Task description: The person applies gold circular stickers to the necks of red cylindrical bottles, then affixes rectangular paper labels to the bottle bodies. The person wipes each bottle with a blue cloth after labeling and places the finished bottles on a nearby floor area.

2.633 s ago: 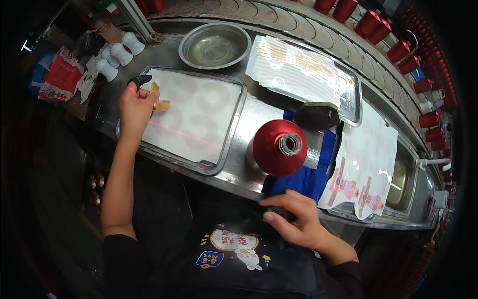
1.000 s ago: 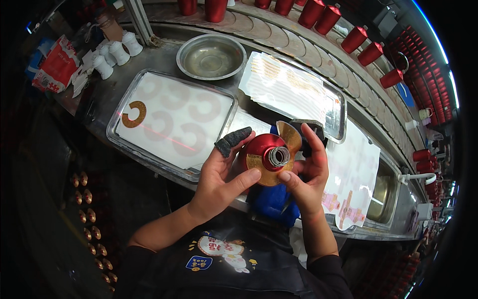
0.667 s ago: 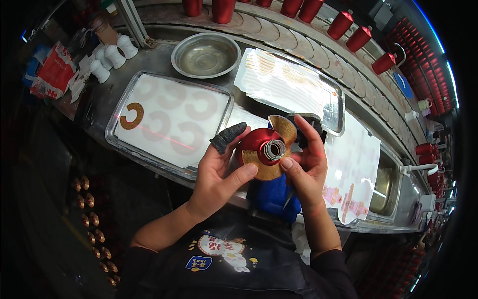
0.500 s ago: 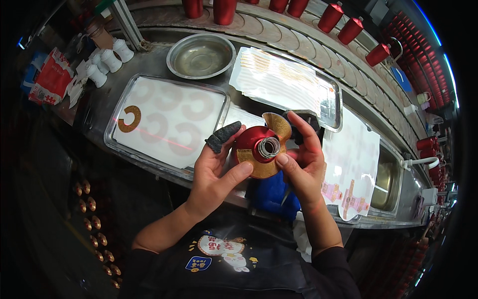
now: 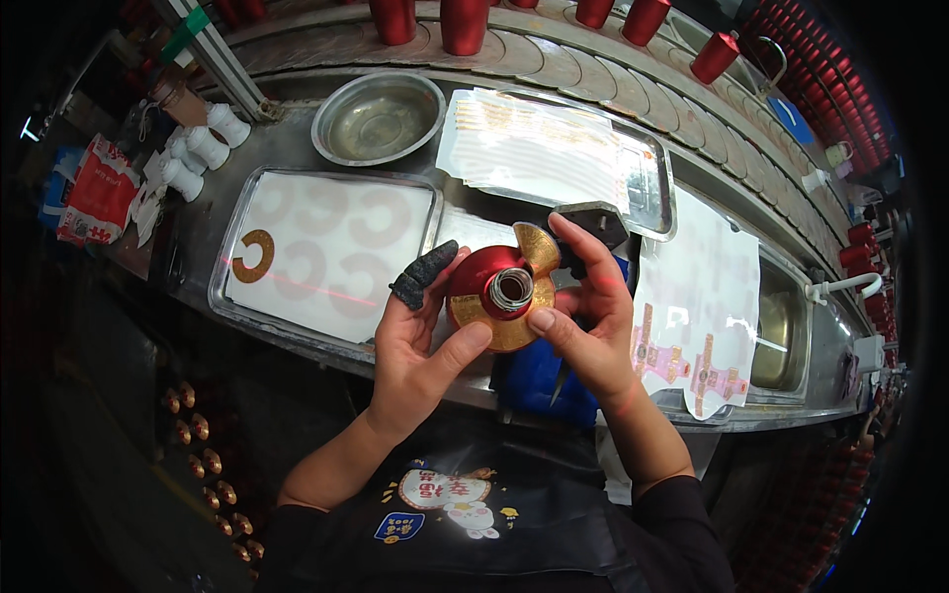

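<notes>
Red bottle sits between left hand and right hand; both clasp its sides, thumbs against the gold label.

Factory workshop — conveyor of overlapping plates ran behind metal bench; red bottles stood along it — matching red rows filled far right; printed sheets, sink occupied bench.

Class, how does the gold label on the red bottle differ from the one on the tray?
The bottle label curves partway around the red bottle, one end standing off it; the tray label lies flat on a white sheet. The left hand and right hand touch the bottle label; neither touches the tray label. Both are gold.
</notes>
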Motion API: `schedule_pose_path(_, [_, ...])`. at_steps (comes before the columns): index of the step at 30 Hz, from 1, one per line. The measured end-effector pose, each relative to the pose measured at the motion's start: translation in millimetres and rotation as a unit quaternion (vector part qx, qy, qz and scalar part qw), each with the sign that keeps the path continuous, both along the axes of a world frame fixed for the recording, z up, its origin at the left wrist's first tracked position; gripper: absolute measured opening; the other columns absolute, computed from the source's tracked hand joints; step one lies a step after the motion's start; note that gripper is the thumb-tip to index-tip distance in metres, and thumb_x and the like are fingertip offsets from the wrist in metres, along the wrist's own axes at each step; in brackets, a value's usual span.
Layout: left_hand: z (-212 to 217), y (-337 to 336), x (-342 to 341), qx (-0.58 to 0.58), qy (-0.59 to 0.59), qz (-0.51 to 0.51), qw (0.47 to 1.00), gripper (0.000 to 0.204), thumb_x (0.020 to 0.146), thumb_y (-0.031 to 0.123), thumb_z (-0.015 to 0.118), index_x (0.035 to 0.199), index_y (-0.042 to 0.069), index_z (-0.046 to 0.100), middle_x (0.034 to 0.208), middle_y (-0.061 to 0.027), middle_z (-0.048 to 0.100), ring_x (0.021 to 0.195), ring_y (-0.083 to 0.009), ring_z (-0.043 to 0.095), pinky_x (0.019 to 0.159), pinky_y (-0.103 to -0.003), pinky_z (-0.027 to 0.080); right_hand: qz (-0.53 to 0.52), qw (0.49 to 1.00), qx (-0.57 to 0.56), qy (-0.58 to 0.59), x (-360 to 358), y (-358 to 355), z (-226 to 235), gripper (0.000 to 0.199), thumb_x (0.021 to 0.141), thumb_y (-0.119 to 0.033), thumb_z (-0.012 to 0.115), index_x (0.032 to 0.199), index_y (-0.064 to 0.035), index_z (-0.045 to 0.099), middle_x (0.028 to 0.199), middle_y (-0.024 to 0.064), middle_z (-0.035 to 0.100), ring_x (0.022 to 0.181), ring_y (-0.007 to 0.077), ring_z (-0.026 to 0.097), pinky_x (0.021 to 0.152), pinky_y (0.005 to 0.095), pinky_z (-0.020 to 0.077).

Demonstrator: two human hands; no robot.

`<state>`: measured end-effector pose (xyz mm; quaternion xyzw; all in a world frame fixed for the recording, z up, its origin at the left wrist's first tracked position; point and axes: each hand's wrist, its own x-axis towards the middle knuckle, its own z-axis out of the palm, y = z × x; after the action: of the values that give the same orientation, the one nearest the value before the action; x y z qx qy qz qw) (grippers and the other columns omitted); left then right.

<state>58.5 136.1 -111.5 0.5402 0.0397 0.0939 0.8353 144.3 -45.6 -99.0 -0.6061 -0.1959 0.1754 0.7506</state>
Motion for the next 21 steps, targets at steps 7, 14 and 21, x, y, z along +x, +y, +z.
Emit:
schedule_pose_path(7, [0.1, -0.6, -0.6, -0.003, -0.008, 0.0, 1.0, 0.069, 0.092, 0.004, 0.072, 0.151, -0.002, 0.036, 0.152, -0.0199, 0.045, 0.141, -0.025, 0.045, 0.12, -0.039, 0.033, -0.023, 1.0, -0.012, 0.015, -3.6, 3.2, 3.8, 0.08, 0.088, -0.01, 0.075, 0.155, -0.0004, 0.034, 0.133, 0.0083, 0.06, 0.078, 0.002, 0.061, 0.061, 0.0151, 0.0437])
schedule_pose_path(14, [0.3, -0.7, -1.1, -0.007, -0.012, -0.002, 1.0, 0.069, 0.092, 0.004, 0.072, 0.15, -0.002, 0.037, 0.151, -0.0193, 0.046, 0.141, -0.0248, 0.045, 0.119, -0.039, 0.033, -0.003, 1.0, -0.005, 0.011, -1.5, 2.0, 7.1, 0.07, 0.09, -0.009, 0.073, 0.152, 0.0, 0.041, 0.147, 0.0125, 0.046, 0.104, 0.0113, 0.064, 0.082, 0.0222, 0.0537])
schedule_pose_path(21, [-0.3, -6.5, 0.7, -0.004, -0.02, 0.03, 0.999, 0.065, 0.093, 0.009, 0.073, 0.148, -0.001, 0.04, 0.143, -0.0159, 0.051, 0.134, -0.0232, 0.049, 0.115, -0.037, 0.038, -0.018, 0.999, -0.022, -0.029, -3.2, -0.4, 2.2, 0.074, 0.086, -0.009, 0.076, 0.151, 0.0012, 0.042, 0.144, 0.0111, 0.048, 0.094, 0.0089, 0.065, 0.076, 0.0197, 0.0522])
